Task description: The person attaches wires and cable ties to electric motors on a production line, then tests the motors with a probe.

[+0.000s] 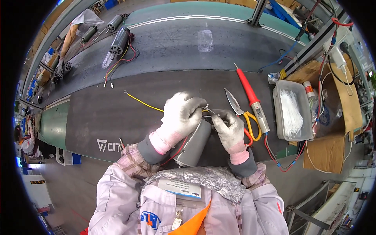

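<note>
A grey cylindrical motor [192,145] lies tilted close to my body, beneath both hands. My left hand [182,114], in a white glove, is closed at the motor's far end. A yellow wire [145,103] with a ring terminal passes by its palm and shows again at the fingertips. My right hand [229,128], also gloved, pinches a thin pale strip that looks like a cable tie [211,111], beside the left fingertips. Fingers hide part of the strip and wire. A red wire [179,150] runs along the motor's left side.
Right of my hands lie yellow-handled scissors [252,127] and a red soldering iron [247,86]. Beyond them stand a bin [279,117] of white cable ties and a cardboard box [348,109]. Another motor with wires [119,41] lies far left; a co-worker's arm [67,43] reaches in there.
</note>
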A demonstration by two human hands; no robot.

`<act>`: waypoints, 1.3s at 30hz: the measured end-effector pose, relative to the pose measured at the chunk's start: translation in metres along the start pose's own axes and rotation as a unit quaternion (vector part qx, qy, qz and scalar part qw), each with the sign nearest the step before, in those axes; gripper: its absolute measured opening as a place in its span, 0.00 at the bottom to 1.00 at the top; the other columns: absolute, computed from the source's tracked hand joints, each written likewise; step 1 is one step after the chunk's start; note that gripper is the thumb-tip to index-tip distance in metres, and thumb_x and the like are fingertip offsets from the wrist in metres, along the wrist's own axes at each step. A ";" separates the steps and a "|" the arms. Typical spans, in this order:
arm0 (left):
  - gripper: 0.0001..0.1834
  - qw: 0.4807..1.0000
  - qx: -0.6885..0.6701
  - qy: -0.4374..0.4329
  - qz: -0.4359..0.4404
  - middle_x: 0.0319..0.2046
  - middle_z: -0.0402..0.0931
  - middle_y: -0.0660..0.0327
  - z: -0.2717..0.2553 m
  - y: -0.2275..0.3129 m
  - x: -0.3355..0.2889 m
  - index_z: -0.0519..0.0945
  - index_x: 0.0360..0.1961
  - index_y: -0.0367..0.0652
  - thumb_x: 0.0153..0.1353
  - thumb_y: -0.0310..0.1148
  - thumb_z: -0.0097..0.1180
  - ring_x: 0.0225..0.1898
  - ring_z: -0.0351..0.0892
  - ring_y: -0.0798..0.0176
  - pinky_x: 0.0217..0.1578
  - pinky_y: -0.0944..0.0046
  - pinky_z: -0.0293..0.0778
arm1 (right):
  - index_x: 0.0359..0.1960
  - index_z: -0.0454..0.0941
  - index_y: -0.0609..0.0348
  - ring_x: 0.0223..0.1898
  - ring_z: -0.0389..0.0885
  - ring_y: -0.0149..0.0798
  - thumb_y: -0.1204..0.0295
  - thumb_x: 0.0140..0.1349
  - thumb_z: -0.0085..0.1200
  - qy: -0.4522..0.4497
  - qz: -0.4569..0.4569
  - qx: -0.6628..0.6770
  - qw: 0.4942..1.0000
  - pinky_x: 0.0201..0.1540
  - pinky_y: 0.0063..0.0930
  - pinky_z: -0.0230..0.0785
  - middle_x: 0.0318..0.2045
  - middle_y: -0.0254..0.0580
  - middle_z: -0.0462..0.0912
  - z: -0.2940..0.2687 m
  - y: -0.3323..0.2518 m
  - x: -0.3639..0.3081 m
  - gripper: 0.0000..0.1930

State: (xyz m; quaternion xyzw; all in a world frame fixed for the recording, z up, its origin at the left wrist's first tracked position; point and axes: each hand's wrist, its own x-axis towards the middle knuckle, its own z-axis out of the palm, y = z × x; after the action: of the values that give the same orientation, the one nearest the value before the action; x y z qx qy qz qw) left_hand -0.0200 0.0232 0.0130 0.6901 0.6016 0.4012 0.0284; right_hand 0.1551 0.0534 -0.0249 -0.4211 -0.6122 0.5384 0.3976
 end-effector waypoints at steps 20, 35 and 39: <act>0.09 1.000 0.019 -0.004 0.013 0.28 0.79 0.58 0.000 0.007 0.004 0.85 0.32 0.43 0.48 0.23 0.57 0.34 0.79 0.52 0.36 0.55 0.75 | 0.42 0.82 0.65 0.25 0.74 0.19 0.71 0.65 0.56 0.002 0.029 0.090 0.996 0.28 0.16 0.67 0.25 0.30 0.80 0.002 0.003 -0.001 0.10; 0.11 0.986 -0.083 -0.135 0.046 0.30 0.78 0.54 0.006 0.007 0.014 0.85 0.33 0.42 0.46 0.30 0.61 0.35 0.78 0.50 0.39 0.55 0.74 | 0.37 0.80 0.65 0.30 0.78 0.24 0.65 0.68 0.52 -0.200 0.107 0.057 0.972 0.32 0.21 0.72 0.28 0.35 0.81 -0.040 -0.016 0.020 0.14; 0.10 0.993 -0.034 -0.110 -0.003 0.28 0.76 0.54 0.004 0.011 0.011 0.85 0.33 0.43 0.47 0.33 0.61 0.35 0.77 0.49 0.39 0.53 0.73 | 0.37 0.80 0.64 0.27 0.78 0.28 0.67 0.67 0.51 -0.128 -0.120 -0.192 0.966 0.29 0.26 0.71 0.26 0.37 0.81 -0.054 -0.018 0.026 0.12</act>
State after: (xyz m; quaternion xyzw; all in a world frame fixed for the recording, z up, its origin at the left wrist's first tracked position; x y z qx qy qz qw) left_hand -0.0096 0.0316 0.0220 0.7271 0.5829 0.3427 0.1187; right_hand 0.1953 0.0946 -0.0005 -0.3405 -0.7957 0.4086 0.2899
